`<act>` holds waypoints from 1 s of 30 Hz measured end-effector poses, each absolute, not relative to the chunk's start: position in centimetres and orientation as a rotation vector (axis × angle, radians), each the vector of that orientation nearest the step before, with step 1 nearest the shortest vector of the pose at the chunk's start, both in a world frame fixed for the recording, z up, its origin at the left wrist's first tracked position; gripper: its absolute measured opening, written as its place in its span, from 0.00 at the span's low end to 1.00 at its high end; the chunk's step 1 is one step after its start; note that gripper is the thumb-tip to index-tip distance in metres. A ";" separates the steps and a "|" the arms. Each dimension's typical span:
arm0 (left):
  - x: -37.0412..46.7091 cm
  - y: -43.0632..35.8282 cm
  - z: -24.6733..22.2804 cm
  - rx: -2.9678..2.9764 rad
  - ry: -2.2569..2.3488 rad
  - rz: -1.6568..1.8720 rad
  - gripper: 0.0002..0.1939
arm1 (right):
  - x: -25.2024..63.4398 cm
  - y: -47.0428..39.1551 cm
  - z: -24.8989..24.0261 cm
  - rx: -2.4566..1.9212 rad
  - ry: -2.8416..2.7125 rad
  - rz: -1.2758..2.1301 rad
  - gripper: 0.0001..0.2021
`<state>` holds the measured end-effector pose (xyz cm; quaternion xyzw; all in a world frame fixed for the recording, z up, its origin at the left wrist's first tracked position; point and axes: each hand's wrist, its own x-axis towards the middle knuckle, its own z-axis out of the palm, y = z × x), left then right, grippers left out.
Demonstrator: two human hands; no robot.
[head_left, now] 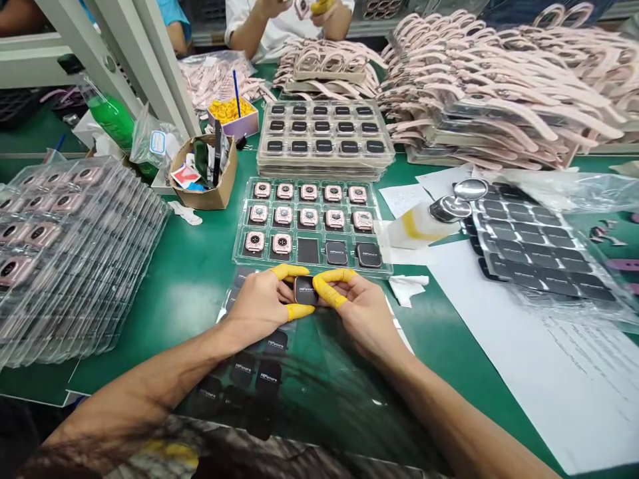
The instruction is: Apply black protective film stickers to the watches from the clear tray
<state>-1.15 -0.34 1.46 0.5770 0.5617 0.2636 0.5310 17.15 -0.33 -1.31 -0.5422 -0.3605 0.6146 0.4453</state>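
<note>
Between my two hands is a watch case with a dark labelled face turned up. My left hand pinches its left side, with yellow covers on finger and thumb. The yellow-covered fingers of my right hand are closed at its right edge. Just beyond lies a clear tray of pink watch cases; its front row has one bare compartment and two dark-faced pieces at the right. Under and below my left hand is a sheet of black labelled films.
Stacked trays stand behind, pink straps behind right, more trays at left. A pump bottle, black film sheets and white paper lie right. A cardboard box sits back left; a person's arms show across the table.
</note>
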 end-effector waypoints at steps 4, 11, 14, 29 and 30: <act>-1.1 -0.3 1.7 1.372 1.322 0.630 0.28 | 17.1 -0.3 -1.2 -1.343 -0.872 1.526 0.23; -1.1 -0.4 1.3 1.366 1.319 0.650 0.28 | 17.1 -0.4 -1.1 -1.346 -0.860 1.522 0.23; -1.1 -0.5 1.1 1.376 1.321 0.664 0.26 | 17.0 -0.5 -1.0 -1.348 -0.867 1.519 0.23; -1.1 -0.5 1.3 1.446 1.352 0.671 0.26 | 16.9 -0.5 -0.6 -1.353 -0.893 1.534 0.27; -1.1 -0.5 1.2 1.448 1.355 0.673 0.26 | 16.9 -0.6 -0.6 -1.351 -0.894 1.533 0.27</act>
